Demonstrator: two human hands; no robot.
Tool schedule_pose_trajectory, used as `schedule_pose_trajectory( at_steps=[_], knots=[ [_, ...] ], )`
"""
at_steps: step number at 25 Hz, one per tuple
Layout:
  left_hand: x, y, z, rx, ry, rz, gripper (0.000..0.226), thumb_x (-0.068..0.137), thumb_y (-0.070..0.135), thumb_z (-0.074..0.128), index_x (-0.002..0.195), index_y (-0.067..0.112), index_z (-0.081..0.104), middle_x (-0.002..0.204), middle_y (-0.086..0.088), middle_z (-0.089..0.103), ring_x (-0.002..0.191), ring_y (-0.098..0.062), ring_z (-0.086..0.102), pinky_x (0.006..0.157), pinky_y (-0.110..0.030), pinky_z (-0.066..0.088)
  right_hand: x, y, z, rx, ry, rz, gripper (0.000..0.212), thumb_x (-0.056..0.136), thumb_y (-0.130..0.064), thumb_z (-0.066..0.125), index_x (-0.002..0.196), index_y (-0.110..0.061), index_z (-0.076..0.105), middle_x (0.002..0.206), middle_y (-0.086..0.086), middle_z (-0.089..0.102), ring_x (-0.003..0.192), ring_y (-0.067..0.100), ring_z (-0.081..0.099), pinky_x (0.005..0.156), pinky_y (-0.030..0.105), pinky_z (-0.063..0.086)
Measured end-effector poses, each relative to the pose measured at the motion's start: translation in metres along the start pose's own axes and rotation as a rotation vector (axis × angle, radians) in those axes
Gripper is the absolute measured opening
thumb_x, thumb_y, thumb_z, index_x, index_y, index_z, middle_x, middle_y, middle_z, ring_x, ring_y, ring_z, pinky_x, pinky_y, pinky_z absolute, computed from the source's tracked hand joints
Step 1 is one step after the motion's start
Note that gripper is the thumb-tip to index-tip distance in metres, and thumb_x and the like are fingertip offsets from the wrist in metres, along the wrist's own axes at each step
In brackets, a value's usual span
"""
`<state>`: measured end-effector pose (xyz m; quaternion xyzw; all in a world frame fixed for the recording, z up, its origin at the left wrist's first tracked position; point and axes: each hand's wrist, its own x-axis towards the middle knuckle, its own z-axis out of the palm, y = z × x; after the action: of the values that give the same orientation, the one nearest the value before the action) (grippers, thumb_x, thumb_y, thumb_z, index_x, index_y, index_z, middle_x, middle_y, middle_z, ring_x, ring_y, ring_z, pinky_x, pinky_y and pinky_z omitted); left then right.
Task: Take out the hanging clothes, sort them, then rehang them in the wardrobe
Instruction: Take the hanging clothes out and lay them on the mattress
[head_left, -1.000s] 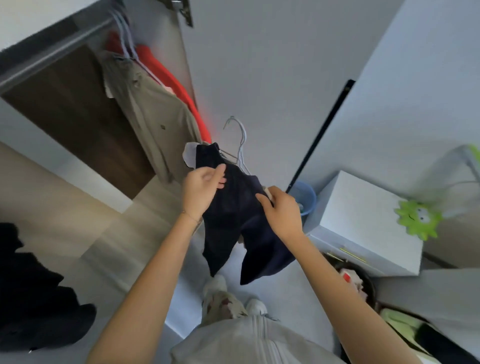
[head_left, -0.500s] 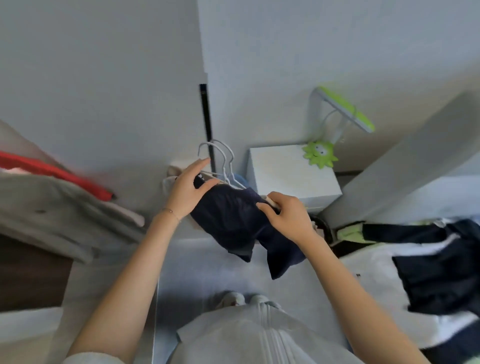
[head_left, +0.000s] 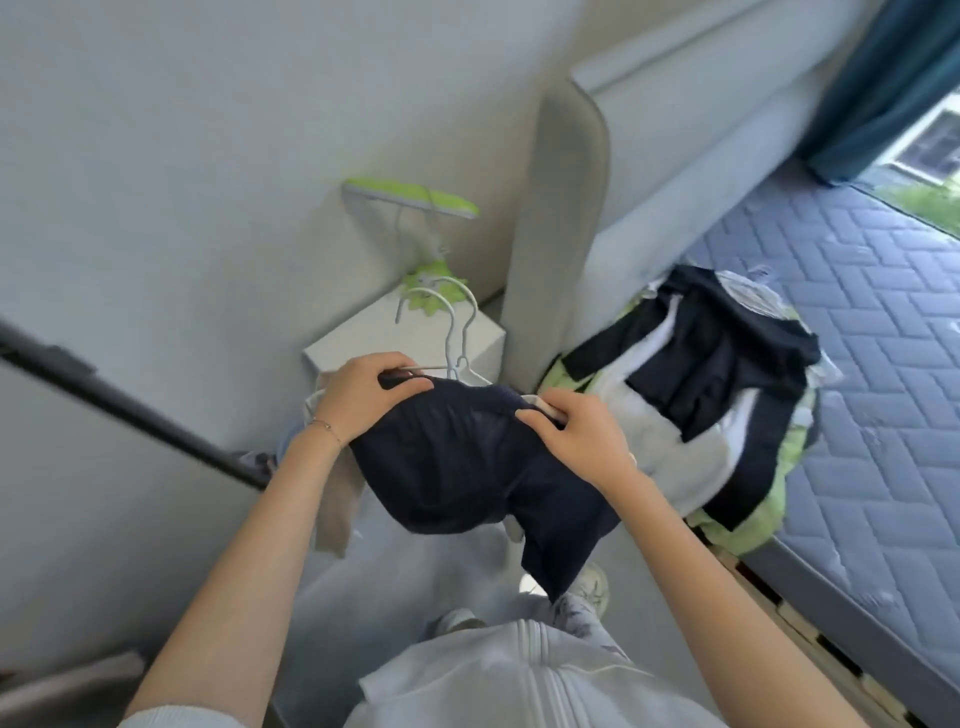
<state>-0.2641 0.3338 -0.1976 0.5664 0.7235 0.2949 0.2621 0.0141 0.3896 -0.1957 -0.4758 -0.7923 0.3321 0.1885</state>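
Dark navy shorts (head_left: 467, 467) hang on white wire hangers (head_left: 457, 332), held in front of me at chest height. My left hand (head_left: 363, 400) grips the left end of the waistband and hanger. At the right end, my right hand (head_left: 576, 441) grips the waistband and hanger bar. A beige garment (head_left: 335, 509) dangles behind the shorts on the left. On the bed at the right lies a pile of clothes (head_left: 717, 384), black, white, grey and light green. The wardrobe is out of view.
A white bedside cabinet (head_left: 374, 332) with a green lamp (head_left: 415, 202) stands against the wall ahead. The grey padded headboard (head_left: 561, 208) rises beside it. The blue quilted mattress (head_left: 857, 364) fills the right side. A dark rail (head_left: 130, 415) crosses the left.
My view has swung right, from the wardrobe past the cabinet to the bed and its pile. Both hands keep the same hold on the shorts and hangers.
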Motion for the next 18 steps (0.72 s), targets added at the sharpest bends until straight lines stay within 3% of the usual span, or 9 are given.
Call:
schedule_pose_trajectory(
  at_steps=[2,6,11,18],
  knots=[
    [0.031,0.029,0.025,0.023,-0.027,0.046,0.022,0.081,0.048,0.071,0.081,0.026,0.070,0.086,0.014,0.070,0.087,-0.006,0.061,0.077,-0.015,0.044,-0.003,0.023,-0.026,0.021,0.058,0.071,0.048,0.090,-0.042,0.061,0.055,-0.028,0.032,0.051,-0.013,0.045,0.050,0.011,0.039,0.053,0.028,0.032],
    [0.089,0.098,0.083,-0.031,-0.084,0.167,0.044,0.071,0.063,0.064,0.076,0.019,0.067,0.077,0.005,0.068,0.081,-0.014,0.062,0.078,-0.035,0.050,-0.005,0.080,-0.088,0.110,0.176,0.173,0.054,0.088,-0.039,0.066,0.056,-0.023,0.026,0.050,-0.008,0.036,0.050,0.011,0.032,0.053,0.028,0.028],
    [0.153,0.186,0.168,-0.067,-0.119,0.245,0.024,0.081,0.040,0.074,0.072,0.020,0.064,0.070,0.004,0.064,0.074,-0.016,0.059,0.075,-0.035,0.047,-0.001,0.157,-0.171,0.244,0.240,0.266,0.056,0.083,-0.041,0.069,0.062,-0.014,0.024,0.058,-0.002,0.025,0.058,0.013,0.026,0.057,0.030,0.024],
    [0.217,0.274,0.263,-0.071,-0.168,0.317,0.046,0.077,0.057,0.067,0.068,0.013,0.060,0.066,-0.006,0.060,0.070,-0.026,0.055,0.069,-0.039,0.044,0.006,0.241,-0.254,0.135,0.398,0.346,0.054,0.085,-0.054,0.061,0.063,-0.012,0.035,0.054,-0.004,0.037,0.055,0.011,0.034,0.057,0.034,0.036]
  ],
)
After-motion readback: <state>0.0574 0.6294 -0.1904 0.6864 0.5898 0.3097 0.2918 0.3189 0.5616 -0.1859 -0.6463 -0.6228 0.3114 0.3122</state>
